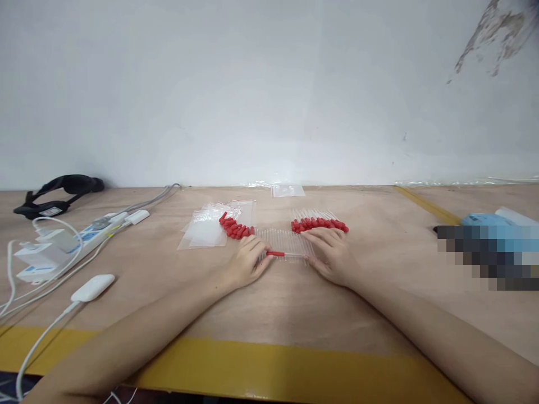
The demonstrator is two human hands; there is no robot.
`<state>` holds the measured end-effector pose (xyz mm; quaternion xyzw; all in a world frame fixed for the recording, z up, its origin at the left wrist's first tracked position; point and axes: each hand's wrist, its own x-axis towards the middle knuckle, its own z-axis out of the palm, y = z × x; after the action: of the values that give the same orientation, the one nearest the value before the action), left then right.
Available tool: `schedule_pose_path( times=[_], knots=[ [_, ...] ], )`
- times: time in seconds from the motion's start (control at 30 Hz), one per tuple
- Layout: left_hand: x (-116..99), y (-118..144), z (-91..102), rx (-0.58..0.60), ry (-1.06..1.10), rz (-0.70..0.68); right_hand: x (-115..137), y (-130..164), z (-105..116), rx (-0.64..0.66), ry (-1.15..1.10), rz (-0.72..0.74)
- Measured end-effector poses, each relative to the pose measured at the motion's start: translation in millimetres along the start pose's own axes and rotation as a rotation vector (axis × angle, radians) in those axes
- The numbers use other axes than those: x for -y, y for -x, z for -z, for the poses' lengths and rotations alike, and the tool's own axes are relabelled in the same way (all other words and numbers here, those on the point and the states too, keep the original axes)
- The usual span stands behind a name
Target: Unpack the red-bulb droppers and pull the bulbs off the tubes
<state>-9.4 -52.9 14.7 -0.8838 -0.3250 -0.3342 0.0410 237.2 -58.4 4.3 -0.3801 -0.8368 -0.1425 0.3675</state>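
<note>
Closest to the camera runs the yellow strip [269, 365] along the front edge of the wooden table [278, 303], and both bare forearms reach over it toward the middle. The left hand [246, 261] lies with curled fingers and pinches the red end of one clear dropper [282, 254], which lies flat and sideways between the two hands. The right hand [332, 252] rests palm down, fingers loosely bent, and its fingertips touch the other end of this dropper and the row of clear tubes [286, 240] just behind it; if it really grips something I cannot tell. Behind the left hand lies a group of red caps [236, 227], partly on a pile of clear plastic bags [206, 227]. Behind the right hand is a second row of red-capped droppers [320, 223]. At the left side are a white power strip [63, 244] with cables and a small white device [92, 287]. Farther, near the white wall [269, 90], lie a small clear bag [287, 191] and a black strap [59, 193].
</note>
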Motion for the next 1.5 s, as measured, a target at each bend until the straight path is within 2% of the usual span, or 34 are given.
schedule_pose_path(
  times=[0.17, 0.33, 0.63, 1.03, 1.37, 1.43, 1.5],
  knots=[
    [-0.9, 5.1, -5.8, -0.053, -0.010, -0.068, 11.4, -0.2, -5.7, 0.074, -0.010, 0.049],
    [-4.2, 0.3, -7.0, -0.049, -0.007, -0.080, 15.5, -0.2, -12.4, 0.096, -0.015, 0.033],
    [-6.7, -4.3, -11.8, 0.020, -0.089, -0.156, 28.7, -4.5, -15.3, 0.098, -0.090, 0.056],
    [-10.7, -6.3, -5.4, 0.171, -0.116, -0.150, 23.5, -3.8, -9.8, 0.005, -0.041, 0.166],
    [-8.7, -3.2, -4.7, 0.175, -0.080, -0.161, 17.2, 3.7, 1.8, -0.044, 0.083, 0.312],
    [-2.9, -0.1, -2.9, 0.130, -0.086, -0.119, 7.5, 6.1, 7.4, -0.060, 0.093, 0.280],
    [4.5, 3.0, -1.3, 0.061, -0.092, -0.060, -5.7, 7.1, 13.4, -0.112, 0.110, 0.143]
  ],
)
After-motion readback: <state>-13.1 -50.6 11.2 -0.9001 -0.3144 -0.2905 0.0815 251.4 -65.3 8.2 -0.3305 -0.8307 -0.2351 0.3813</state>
